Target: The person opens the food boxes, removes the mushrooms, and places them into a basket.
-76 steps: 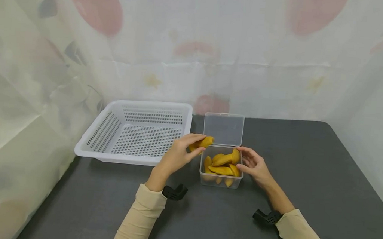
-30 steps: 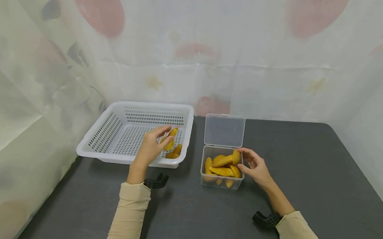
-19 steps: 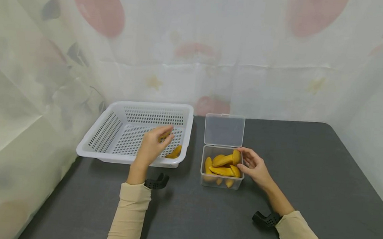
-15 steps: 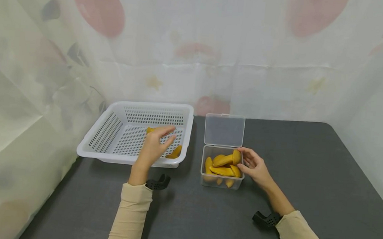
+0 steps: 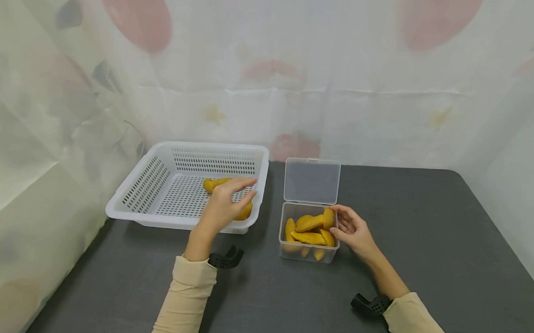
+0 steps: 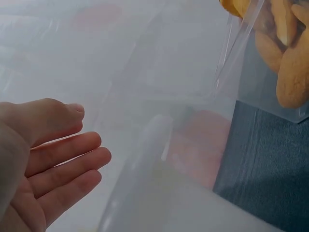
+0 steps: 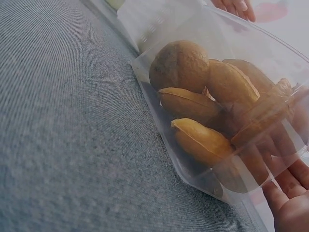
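My left hand (image 5: 223,205) is over the right part of the white plastic basket (image 5: 123,197), fingers apart from the thumb and nothing between them. In the left wrist view its fingers (image 6: 77,150) are loosely extended. A yellow, elongated fruit-like piece (image 5: 211,184) lies behind the hand in the basket; another yellow piece (image 5: 244,213) is near its right front corner, partly hidden. My right hand (image 5: 353,232) holds the right side of a clear plastic box (image 5: 308,252), thumb and fingertips at its rim. Several yellow, ridged pieces (image 7: 203,140) fill the box.
The box's clear lid (image 5: 312,180) stands raised at the back. Box and basket sit side by side on a dark cloth-covered table (image 5: 430,242). A printed white curtain (image 5: 355,126) hangs behind the table, and more of it lines the left side.
My left hand carried yellow pieces from above the box to the basket and let go of them there. It has since shifted right, uncovering one piece. The right hand stays at the box.
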A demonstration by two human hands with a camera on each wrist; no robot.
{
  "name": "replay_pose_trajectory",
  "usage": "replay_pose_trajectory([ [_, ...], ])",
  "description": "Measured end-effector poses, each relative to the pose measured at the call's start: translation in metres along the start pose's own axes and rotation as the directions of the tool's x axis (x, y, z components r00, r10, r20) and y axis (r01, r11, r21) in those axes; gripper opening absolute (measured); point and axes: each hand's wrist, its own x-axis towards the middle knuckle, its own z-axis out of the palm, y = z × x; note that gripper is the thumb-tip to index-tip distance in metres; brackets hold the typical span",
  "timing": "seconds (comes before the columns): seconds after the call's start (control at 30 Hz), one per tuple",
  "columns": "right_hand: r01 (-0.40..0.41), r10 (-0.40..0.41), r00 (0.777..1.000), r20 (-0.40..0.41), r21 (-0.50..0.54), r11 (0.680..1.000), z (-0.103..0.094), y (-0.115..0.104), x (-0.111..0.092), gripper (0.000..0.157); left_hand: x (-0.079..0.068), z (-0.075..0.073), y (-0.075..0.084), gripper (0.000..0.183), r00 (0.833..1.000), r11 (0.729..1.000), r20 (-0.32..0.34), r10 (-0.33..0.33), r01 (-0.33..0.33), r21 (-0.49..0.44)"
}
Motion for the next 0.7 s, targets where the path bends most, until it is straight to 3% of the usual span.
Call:
replay_pose_trajectory([
  [0.43,-0.005,0.006,1.000,-0.012,0.014,1.000,-0.001,0.001,0.000,0.047,0.004,0.020,0.019,0.030,0.994,0.998,0.090,0.062,-0.060,-0.028],
  [0.7,0.017,-0.018,1.000,-0.018,-0.041,0.999,0.000,0.002,0.000,0.046,0.003,0.036,0.032,0.030,0.978,0.993,0.171,0.118,-0.113,-0.036],
])
